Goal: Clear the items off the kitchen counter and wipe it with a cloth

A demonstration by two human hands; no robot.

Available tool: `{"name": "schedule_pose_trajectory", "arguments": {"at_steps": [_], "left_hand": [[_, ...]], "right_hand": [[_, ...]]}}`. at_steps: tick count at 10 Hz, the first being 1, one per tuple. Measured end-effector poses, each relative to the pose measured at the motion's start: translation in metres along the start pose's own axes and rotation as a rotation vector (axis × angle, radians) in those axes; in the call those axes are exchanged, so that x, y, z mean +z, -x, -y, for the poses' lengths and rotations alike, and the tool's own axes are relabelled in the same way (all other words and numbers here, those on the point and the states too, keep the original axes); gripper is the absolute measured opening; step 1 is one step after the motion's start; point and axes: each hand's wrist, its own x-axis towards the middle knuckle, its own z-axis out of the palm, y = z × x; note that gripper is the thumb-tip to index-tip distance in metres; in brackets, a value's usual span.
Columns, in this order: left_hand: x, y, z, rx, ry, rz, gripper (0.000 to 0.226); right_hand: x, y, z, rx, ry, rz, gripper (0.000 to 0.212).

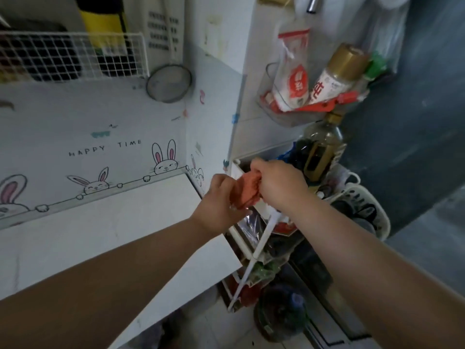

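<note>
Both my hands hold a bunched orange-red cloth (247,191) just past the right end of the white kitchen counter (105,230), above a white storage rack (261,238). My left hand (220,197) grips the cloth's lower left side. My right hand (278,182) closes over its top right. The counter surface in view carries nothing.
A dark oil bottle (319,149) stands in the rack behind my right hand. A wall holder (284,114) carries a packet and a gold-capped bottle (337,74). A strainer (169,83) hangs on the bunny-printed backsplash. A white wire basket (73,56) sits upper left; a white basket (370,207) stands right.
</note>
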Motion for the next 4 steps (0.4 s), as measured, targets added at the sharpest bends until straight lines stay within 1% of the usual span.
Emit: {"name": "schedule_pose_trajectory", "arguments": {"at_steps": [1, 2, 3, 4], "left_hand": [[0.01, -0.006, -0.012, 0.019, -0.044, 0.133, 0.048], [0.014, -0.003, -0.018, 0.033, -0.1, 0.304, 0.046], [0.008, -0.008, -0.02, 0.032, -0.17, 0.471, 0.044], [-0.006, -0.016, -0.024, -0.037, -0.154, 0.57, 0.041]], "right_hand": [[-0.001, 0.003, -0.018, 0.065, 0.106, 0.092, 0.015], [0.005, 0.002, -0.024, 0.146, 0.161, 0.405, 0.033], [0.008, -0.004, -0.025, 0.172, 0.24, 0.54, 0.033], [0.0, -0.009, -0.02, 0.181, 0.286, 0.551, 0.031]]}}
